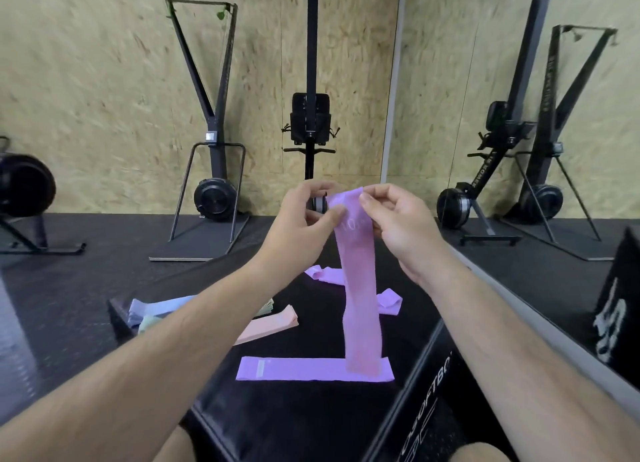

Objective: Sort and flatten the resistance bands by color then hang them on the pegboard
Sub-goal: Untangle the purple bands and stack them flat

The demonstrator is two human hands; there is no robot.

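Observation:
A purple resistance band (360,295) hangs straight down, pinched at its top edge by my left hand (308,212) and my right hand (398,219). Its lower end reaches a second purple band (294,370) lying flat on the black soft box (277,423). Further back on the box lie two more purple bands (327,274) (389,300), loosely folded. To the left lie a peach band (273,324), a light blue band (162,305) and a pale green band (149,323), partly hidden by my left forearm. No pegboard is in view.
A second black box (616,305) stands at the right. Black ski-trainer machines (214,132) (540,150) and an upright machine with a screen (310,122) line the chipboard wall behind. A dark fan wheel (24,184) sits at far left. The floor is black rubber.

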